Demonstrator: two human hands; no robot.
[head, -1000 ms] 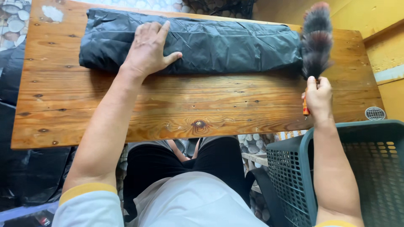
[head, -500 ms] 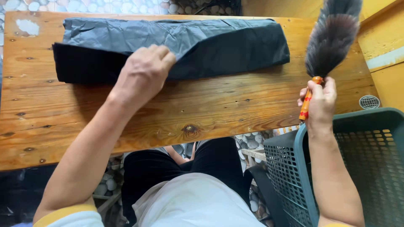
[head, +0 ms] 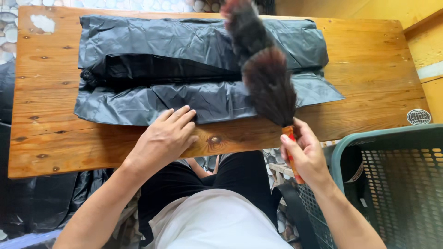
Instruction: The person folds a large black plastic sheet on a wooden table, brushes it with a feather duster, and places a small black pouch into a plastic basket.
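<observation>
A black plastic bag (head: pixel 184 60) lies partly unfolded across a wooden table (head: pixel 60 143), its lower flap spread toward me. My left hand (head: pixel 164 138) rests flat at the bag's near edge, fingertips touching the plastic. My right hand (head: pixel 307 154) grips the orange handle of a dark feather duster (head: pixel 265 74). The duster's blurred feathers reach up and left over the bag's right half.
A teal plastic basket (head: pixel 392 184) stands at the lower right beside my legs. More black plastic (head: pixel 41 207) lies on the floor at the lower left. A yellow wall (head: pixel 429 41) borders the table's right side. Pebbled floor shows beyond the table's far edge.
The bag has been unfolded toward me. My left hand slid from the bag's top to its near edge. The duster swung left from the table's right end over the bag.
</observation>
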